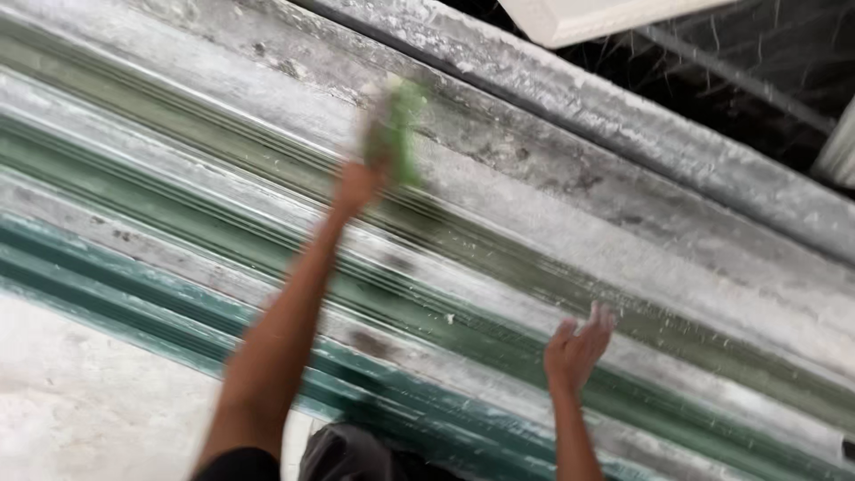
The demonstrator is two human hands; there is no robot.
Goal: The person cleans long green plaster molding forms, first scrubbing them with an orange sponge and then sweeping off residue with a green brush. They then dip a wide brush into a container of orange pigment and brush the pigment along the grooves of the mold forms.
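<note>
My left hand [361, 183] is stretched far out and shut on a green scrubbing pad [396, 129], pressed against a long moulded cornice form [552, 232] with green and grey ridges coated in white plaster dust. The hand and pad are blurred by motion. My right hand [579, 343] hovers open, fingers apart, just above the lower green grooves of the same form and holds nothing.
A pale flat slab [80, 401] lies at the lower left beside the form. A white board corner [588, 18] juts in at the top. Dark ground with a thin rod [739, 76] shows at the upper right. My dark-clothed knee [347, 454] is at the bottom.
</note>
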